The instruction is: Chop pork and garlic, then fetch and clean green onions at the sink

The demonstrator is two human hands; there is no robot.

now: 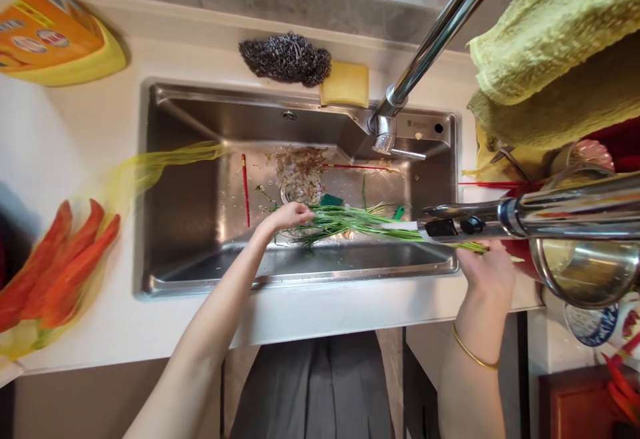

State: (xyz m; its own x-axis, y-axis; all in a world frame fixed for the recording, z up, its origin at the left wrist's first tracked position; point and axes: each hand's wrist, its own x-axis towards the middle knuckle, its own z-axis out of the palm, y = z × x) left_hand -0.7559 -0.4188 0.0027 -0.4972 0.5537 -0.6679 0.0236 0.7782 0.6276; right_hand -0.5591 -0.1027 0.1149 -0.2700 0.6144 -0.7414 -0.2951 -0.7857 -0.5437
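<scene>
A bunch of long green stalks point(355, 221) stretches across the steel sink point(190, 205), under a running faucet head. At its leafy left end my left hand point(290, 215) has its fingers closed round some of the greens. The other end passes beneath the chrome faucet spout point(465, 222), where my right hand point(487, 265), with a gold bangle below the wrist, grips the stalks; the spout partly hides its fingers. Brown peelings point(301, 165) lie round the drain, near a red stick point(245, 189) and a green scrap point(331, 199).
Red peppers point(70, 272) in a yellow net bag lie on the left counter. Behind the sink are a steel scourer point(285, 59), a yellow sponge point(345, 84) and the faucet base. Yellow towels point(555, 45) hang at the right, above bowls. An orange container point(55, 39) stands back left.
</scene>
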